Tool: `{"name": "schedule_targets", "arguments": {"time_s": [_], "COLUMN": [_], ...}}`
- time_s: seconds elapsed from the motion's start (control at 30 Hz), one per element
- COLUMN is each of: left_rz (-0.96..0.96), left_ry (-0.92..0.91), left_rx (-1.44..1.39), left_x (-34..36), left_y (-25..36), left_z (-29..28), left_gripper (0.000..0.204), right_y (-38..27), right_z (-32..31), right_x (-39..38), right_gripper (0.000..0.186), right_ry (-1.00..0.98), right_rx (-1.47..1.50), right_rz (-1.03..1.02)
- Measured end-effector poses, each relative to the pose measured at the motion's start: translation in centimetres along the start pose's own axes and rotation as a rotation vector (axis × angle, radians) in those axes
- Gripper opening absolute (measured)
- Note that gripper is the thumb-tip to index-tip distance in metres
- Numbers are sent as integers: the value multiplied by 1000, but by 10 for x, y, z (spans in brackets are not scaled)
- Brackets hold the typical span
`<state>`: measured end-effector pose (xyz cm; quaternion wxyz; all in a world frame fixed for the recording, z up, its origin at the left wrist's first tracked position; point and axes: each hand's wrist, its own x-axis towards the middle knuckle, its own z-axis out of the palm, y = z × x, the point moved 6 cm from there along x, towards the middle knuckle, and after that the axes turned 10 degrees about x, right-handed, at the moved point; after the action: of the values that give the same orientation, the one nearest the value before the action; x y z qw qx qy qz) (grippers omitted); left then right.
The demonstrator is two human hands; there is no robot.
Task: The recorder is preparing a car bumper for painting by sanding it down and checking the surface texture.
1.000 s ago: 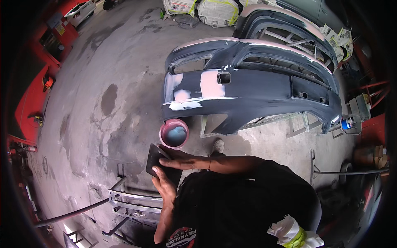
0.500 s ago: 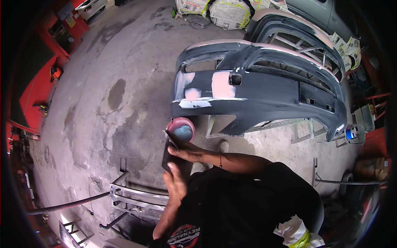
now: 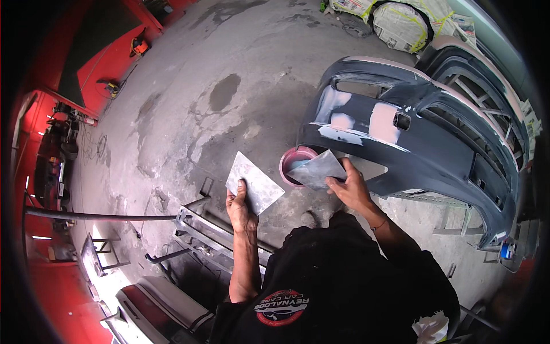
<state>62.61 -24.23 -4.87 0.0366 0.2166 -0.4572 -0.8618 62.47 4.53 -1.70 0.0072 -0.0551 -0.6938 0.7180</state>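
My left hand (image 3: 240, 209) grips a light, whitish sheet of sandpaper (image 3: 255, 182) by its lower edge, thumb on top. A darker grey sheet of sandpaper (image 3: 318, 171) is pinched in my right hand (image 3: 350, 188), thumb over its corner. The two sheets are apart. Behind the grey one, partly covered by it, a pink bucket (image 3: 286, 157) with bluish contents stands on the floor. To its right is a dark grey car bumper (image 3: 424, 153) with white and pink patches; neither hand touches it.
A second bumper (image 3: 487, 80) stands behind the first. Wheels wrapped in newspaper (image 3: 399, 27) are at the far right. A metal frame (image 3: 200, 226) lies near my left forearm, with a long dark bar (image 3: 103, 217) reaching left. Red walls (image 3: 109, 74) line the left side.
My hands have parted from one dark stack held together; each now holds a separate sheet, a light face showing on the left one. My view has turned, shifting the bumper and bucket rightward.
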Motion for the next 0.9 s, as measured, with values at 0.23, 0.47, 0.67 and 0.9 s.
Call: {"name": "schedule_targets", "arguments": {"time_s": [0.23,0.47,0.67,0.9], "left_rz": [-345,-265,-571,-446], "left_ry": [-202,-367,-626,-577], "left_rx": [-184,-151,-585,-434], "left_x": [-8,-40,-50,-31], "left_y": [-51,-11,-16,-39], "left_z": [20,81,88,76], "left_gripper": [39,51,74,81], "right_y": [-72,-57,-66,-76], "right_z": [56,106,113,124], "right_x": [-47,-64,-81,-85], "right_gripper": [40,58,76,70], "right_ry": [-352,-637,-870,-933], "right_rx": [-337,-327,-541,-371], "right_rz": [-630,-760,-727,-633]}}
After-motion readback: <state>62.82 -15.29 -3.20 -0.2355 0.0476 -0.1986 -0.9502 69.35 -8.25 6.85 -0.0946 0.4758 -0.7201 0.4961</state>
